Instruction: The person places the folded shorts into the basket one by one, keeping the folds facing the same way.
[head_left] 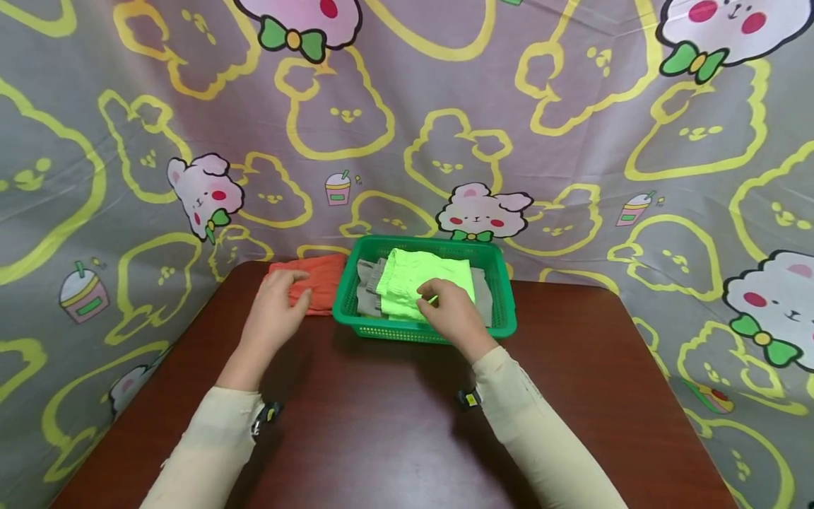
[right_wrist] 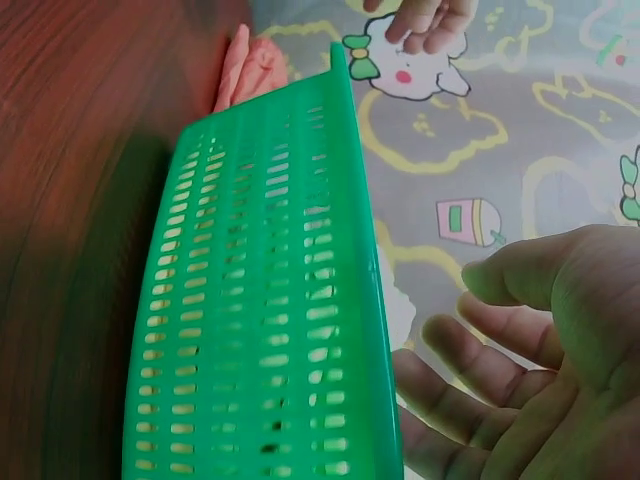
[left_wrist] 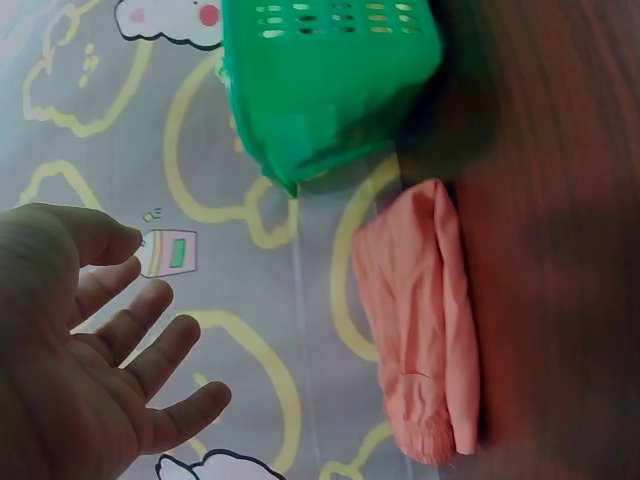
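A green plastic basket (head_left: 422,334) with slotted walls stands toward the back of the table. In it a folded neon yellow-green garment (head_left: 432,272) with a gathered edge lies on top of grey cloth (head_left: 485,297). Left of the basket lies a folded orange garment (head_left: 324,283), its ribbed end showing in the left wrist view. My left hand (head_left: 278,304) hovers above the orange garment's near side, fingers loosely bent and holding nothing. Over the basket's near right part hangs my right hand (head_left: 450,311), its fingers relaxed; the right wrist view shows nothing in its grasp.
The dark reddish-brown table (head_left: 381,424) stretches toward me in front of the basket. Behind it hangs a grey cloth backdrop (head_left: 394,106) with cartoon figures, close to the basket's far side. Small dark devices sit at both wrists.
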Demonstrator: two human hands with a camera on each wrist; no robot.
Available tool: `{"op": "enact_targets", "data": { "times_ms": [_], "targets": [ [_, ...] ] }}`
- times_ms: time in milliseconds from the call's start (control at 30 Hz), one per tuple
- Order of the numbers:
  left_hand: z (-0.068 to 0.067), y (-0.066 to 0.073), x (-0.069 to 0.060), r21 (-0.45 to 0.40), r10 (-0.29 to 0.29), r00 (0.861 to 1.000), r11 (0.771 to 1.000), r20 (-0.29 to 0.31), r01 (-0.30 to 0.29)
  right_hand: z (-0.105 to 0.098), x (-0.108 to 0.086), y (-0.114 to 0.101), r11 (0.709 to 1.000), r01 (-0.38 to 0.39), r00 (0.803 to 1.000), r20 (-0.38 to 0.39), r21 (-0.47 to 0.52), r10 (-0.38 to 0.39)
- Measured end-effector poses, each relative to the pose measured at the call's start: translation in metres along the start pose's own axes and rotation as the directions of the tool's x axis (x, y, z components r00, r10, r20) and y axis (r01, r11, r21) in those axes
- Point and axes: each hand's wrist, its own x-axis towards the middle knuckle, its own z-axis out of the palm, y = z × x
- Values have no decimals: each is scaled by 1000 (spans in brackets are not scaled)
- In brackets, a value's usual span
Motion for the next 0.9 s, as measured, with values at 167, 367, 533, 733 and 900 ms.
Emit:
{"op": "enact_targets", "data": {
  "times_ms": [167,367,533,733,900],
  "targets": [
    [2,-8,-1,45,14,1000,999,4,-15,6,0,-9,999,49,999,12,-14,-49],
    [3,-19,0,106,7,999,994,31,-10,14,-1,-26,992,127,992,26,-6,-127],
    [4,-31,4,176,-3,997,984,83,-11,22,-3,-45,985,172,984,38,7,-172],
    [2,-44,11,230,-32,989,973,143,-2,34,-4,-67,973,229,972,62,-13,-227],
    [0,-55,16,259,-49,983,966,174,2,47,-7,-83,958,285,956,78,-28,-282]
  ]
}}
